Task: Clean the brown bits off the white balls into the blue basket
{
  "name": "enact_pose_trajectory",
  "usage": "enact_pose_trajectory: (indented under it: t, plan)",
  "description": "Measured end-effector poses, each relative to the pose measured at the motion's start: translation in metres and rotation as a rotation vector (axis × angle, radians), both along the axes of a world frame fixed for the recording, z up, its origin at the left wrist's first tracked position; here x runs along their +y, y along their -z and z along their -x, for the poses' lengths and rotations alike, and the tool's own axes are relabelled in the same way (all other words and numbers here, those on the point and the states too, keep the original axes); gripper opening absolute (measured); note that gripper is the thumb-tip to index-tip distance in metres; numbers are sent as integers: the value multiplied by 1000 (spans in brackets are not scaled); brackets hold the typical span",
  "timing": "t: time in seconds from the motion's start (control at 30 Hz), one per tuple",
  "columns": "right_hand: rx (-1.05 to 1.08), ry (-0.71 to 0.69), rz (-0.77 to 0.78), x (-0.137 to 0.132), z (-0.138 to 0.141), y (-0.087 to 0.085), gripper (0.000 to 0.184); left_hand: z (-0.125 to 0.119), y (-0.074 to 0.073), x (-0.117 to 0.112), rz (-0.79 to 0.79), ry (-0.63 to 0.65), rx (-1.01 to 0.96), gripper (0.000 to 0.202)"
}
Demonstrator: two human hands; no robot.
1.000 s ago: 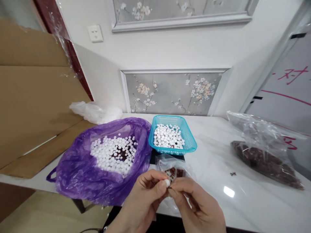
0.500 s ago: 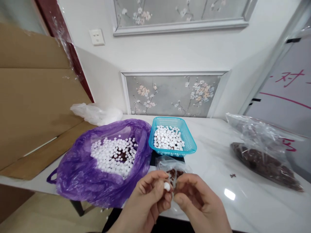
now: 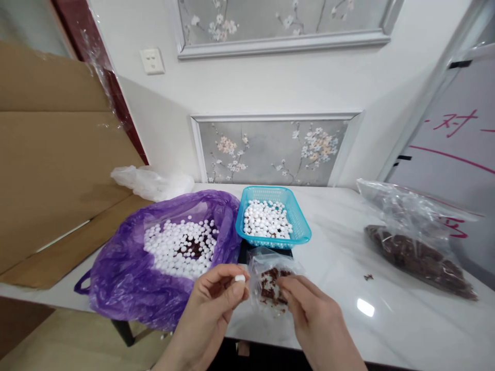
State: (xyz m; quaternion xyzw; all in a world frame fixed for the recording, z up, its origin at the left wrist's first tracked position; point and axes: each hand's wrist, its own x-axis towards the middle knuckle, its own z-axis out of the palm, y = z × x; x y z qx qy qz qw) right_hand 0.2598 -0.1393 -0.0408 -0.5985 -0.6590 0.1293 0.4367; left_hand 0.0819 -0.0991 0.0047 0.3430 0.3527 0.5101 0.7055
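Note:
My left hand [image 3: 216, 304] pinches a small white bead [image 3: 240, 279] between thumb and fingers, just left of a small clear bag [image 3: 270, 281] holding brown bits. My right hand [image 3: 309, 309] has its fingertips at the right edge of that small bag, fingers curled; whether it grips the bag is unclear. Behind my hands a purple plastic bag [image 3: 127, 268] lies open with many white beads [image 3: 181, 247] over something brown. A turquoise basket [image 3: 301, 232] of white beads stands on a dark block just beyond the small bag.
A large clear bag [image 3: 410, 242] of brown pieces lies at the right on the white table [image 3: 348, 288]. A brown crumb [image 3: 368, 277] lies loose near it. Cardboard sheets [image 3: 58, 170] lean at the left, with a crumpled white bag [image 3: 150, 181] by the wall.
My hands have come apart: the left moved left with the white bead, and the right moved to the small clear bag's edge.

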Motion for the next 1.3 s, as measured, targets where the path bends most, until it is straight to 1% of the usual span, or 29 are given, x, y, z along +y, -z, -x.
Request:
enact_pose_trajectory:
  t: [0.1, 0.17, 0.2, 0.3, 0.4, 0.53, 0.63, 0.73, 0.83, 0.9, 0.93, 1.0, 1.1, 1.2, 1.23, 1.3]
  plan:
    - [-256, -22, 194, 11, 14, 2, 36, 0, 1, -1, -96, -9, 31, 14]
    - [-406, -15, 305, 19, 23, 1, 33, -1, 2, -1, -142, -4, 82, 13]
    - [-450, -15, 334, 23, 27, 0, 29, -2, 2, -1, -152, -6, 121, 13]
    - [-481, -36, 362, 30, 34, -2, 23, -3, 5, -1, -147, -7, 222, 19]
    - [-489, -40, 374, 31, 35, -2, 23, -3, 8, -3, -158, -13, 226, 25]
    - [-476, -36, 359, 28, 34, 1, 27, 0, 9, 0, -211, -32, 257, 15]
    - [-456, -25, 341, 27, 36, 6, 29, -7, 2, 16, -322, -95, 323, 10]
    - [-447, -19, 311, 27, 38, 11, 32, -28, -5, 44, -431, -162, 384, 14]
    - [-437, -22, 268, 25, 39, 15, 35, -52, -8, 75, -491, -175, 411, 31]
    - [-421, -13, 236, 23, 38, 19, 34, -57, -9, 91, -532, -151, 460, 44]
    - [-407, -5, 211, 23, 37, 22, 32, -55, -9, 96, -551, -133, 499, 48]
    - [-362, 9, 152, 21, 34, 27, 29, -38, -12, 102, -585, -95, 611, 45]
    - [-290, -29, 62, 20, 32, 34, 27, 7, -18, 107, -611, -48, 841, 30]
    - [-247, -40, 17, 19, 32, 34, 30, 54, -20, 110, -609, -9, 1095, 22]
    - [-237, -32, 9, 19, 32, 34, 31, 65, -18, 109, -607, 15, 1165, 20]
    - [-226, -43, -16, 19, 31, 31, 30, 80, -12, 106, -600, 65, 1278, 18]
